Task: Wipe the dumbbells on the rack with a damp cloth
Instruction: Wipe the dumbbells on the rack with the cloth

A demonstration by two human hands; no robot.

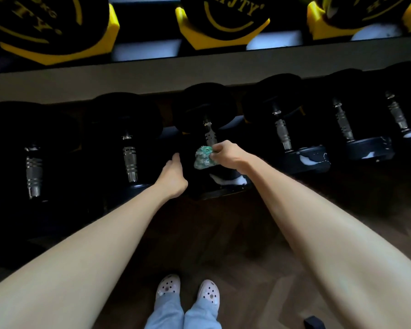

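While the right hand (226,153) grips the green cloth (203,157), it's down on the middle dumbbell (210,135).
Left hand (173,179) at that dumbbell's near end, fingers lost in shadow, grip unclear.

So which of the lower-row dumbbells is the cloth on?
The middle dumbbell, third from the left: the right hand holds the green cloth on its near end; the others are untouched.

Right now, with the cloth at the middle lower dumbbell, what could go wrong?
1. The left hand rests against the black round-headed dumbbell with a ribbed steel handle; if that rolls, the hand could get pinched.
2. The feet in pale perforated clogs stand in front of it; if dislodged, it might land on them.
3. The crumpled green cloth in the right hand might snag on the ribbed handle.
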